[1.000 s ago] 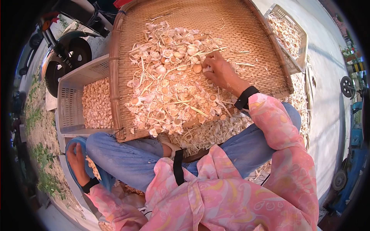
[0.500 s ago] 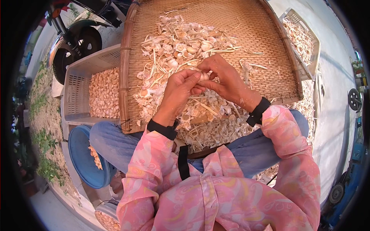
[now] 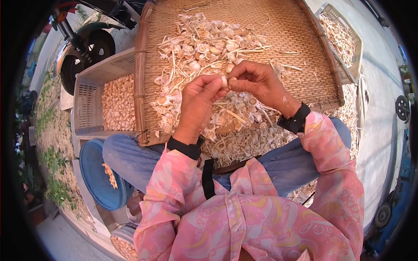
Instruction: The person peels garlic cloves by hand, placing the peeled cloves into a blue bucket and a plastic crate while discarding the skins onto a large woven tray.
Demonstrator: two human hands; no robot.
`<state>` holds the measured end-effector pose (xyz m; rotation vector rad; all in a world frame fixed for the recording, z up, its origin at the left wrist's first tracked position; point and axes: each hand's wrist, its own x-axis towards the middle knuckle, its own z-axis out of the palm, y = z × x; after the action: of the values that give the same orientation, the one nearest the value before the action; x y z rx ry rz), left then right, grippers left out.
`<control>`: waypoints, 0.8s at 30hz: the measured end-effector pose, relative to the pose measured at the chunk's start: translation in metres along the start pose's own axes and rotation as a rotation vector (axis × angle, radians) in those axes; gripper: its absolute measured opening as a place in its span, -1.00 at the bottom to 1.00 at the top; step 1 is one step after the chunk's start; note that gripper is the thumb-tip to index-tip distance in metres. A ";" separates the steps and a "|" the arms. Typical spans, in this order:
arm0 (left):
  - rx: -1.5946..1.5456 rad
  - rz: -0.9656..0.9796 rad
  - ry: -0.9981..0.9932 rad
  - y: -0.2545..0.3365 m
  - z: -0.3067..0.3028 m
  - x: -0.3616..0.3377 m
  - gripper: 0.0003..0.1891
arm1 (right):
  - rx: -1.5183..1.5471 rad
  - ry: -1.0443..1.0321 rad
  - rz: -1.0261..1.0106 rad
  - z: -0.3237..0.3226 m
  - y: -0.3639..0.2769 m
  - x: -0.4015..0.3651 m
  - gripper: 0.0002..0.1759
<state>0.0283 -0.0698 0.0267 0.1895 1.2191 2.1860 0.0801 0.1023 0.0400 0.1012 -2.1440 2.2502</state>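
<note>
A whitish garlic clove (image 3: 224, 81) is pinched between the thumb and fingers of my left hand (image 3: 201, 98). Close beside it, the thumb and forefinger of my right hand (image 3: 259, 85) press together; whatever they grip, if anything, is too small to make out. Both hands are over a wide woven bamboo tray (image 3: 300, 43). A heap of garlic skins, stalks and loose cloves (image 3: 202, 41) lies on the tray under and beyond my fingers.
Left of the tray stands a plastic crate (image 3: 87, 102) of garlic cloves, with a blue bucket (image 3: 98, 193) nearer me. Another crate (image 3: 348, 71) of garlic pieces is at the right. More skins (image 3: 244, 145) lie between my legs. A wheel (image 3: 87, 56) stands at upper left.
My fingertips have drawn slightly apart. The pale garlic that both hands were gripping now shows as a clove at my left fingertips, and my right hand has shifted a little right.
</note>
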 end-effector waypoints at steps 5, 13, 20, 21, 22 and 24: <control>-0.007 -0.063 0.047 0.002 0.003 -0.004 -0.85 | -0.071 -0.022 0.097 0.000 -0.002 0.000 -0.80; 0.233 -0.060 0.118 -0.005 0.015 -0.001 -0.88 | -0.303 -0.020 0.079 0.000 0.005 0.002 -0.75; 0.179 -0.032 0.221 -0.007 0.014 -0.001 -0.85 | 0.110 -0.034 0.155 0.000 0.012 0.000 -0.82; 0.132 -0.024 0.233 -0.007 0.012 0.000 -0.85 | 0.137 -0.025 0.191 -0.001 0.008 0.001 -0.82; 0.090 -0.030 0.222 -0.007 0.008 0.000 -0.85 | 0.165 -0.016 0.225 -0.001 0.004 0.002 -0.82; 0.006 -0.041 0.199 -0.006 0.003 -0.002 -0.83 | 0.209 -0.017 0.254 -0.002 0.006 0.003 -0.81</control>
<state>0.0338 -0.0662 0.0242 -0.0519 1.3249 2.2065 0.0767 0.1035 0.0343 -0.1567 -2.0245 2.6161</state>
